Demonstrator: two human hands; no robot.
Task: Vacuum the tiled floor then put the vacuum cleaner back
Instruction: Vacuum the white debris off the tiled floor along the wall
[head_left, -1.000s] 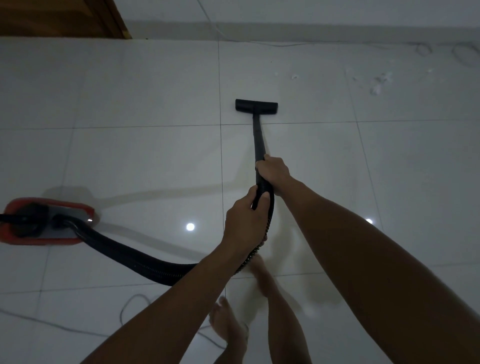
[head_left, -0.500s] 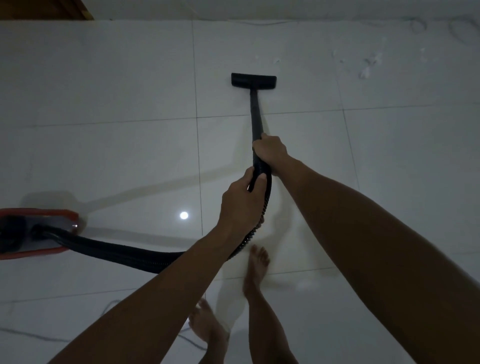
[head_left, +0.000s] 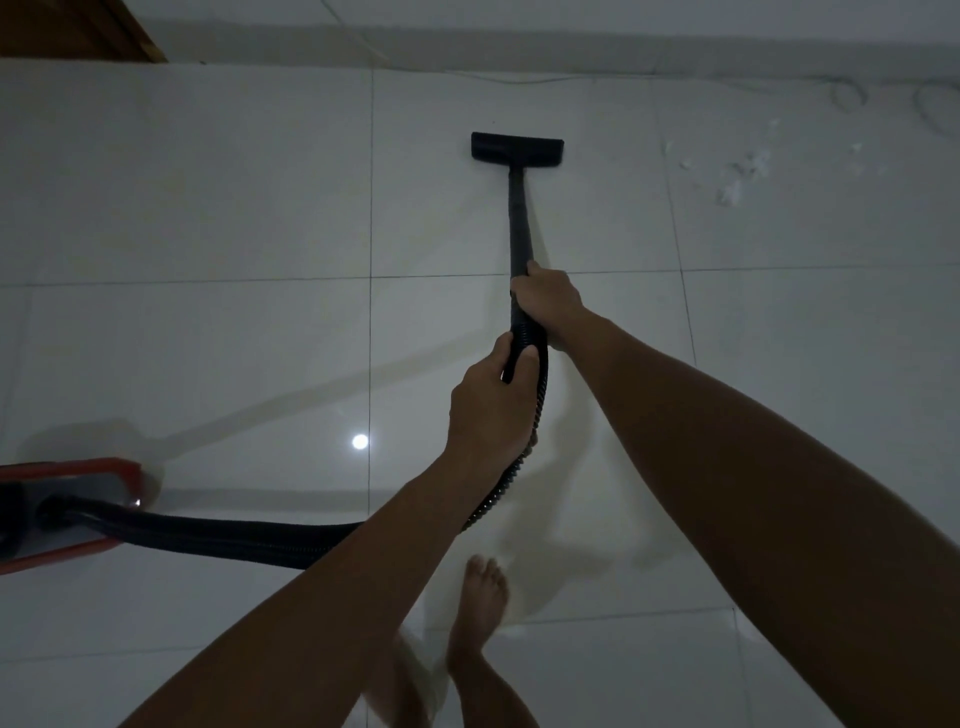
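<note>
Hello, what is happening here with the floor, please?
A person is vacuuming a tiled floor. The right hand grips the black wand, and the left hand holds the ribbed hose just behind it. The nozzle lies flat on a tile. White debris is still to its right. The red vacuum body sits at the left.

Two bare forearms extend from the lower edge, no sleeves, watch or jewellery visible on them. The left hand (head_left: 491, 410) and right hand (head_left: 550, 301) are ungloved. One bare foot (head_left: 480, 597) shows below, unshod, toes distinct; a second foot beside it is blurred.
</note>
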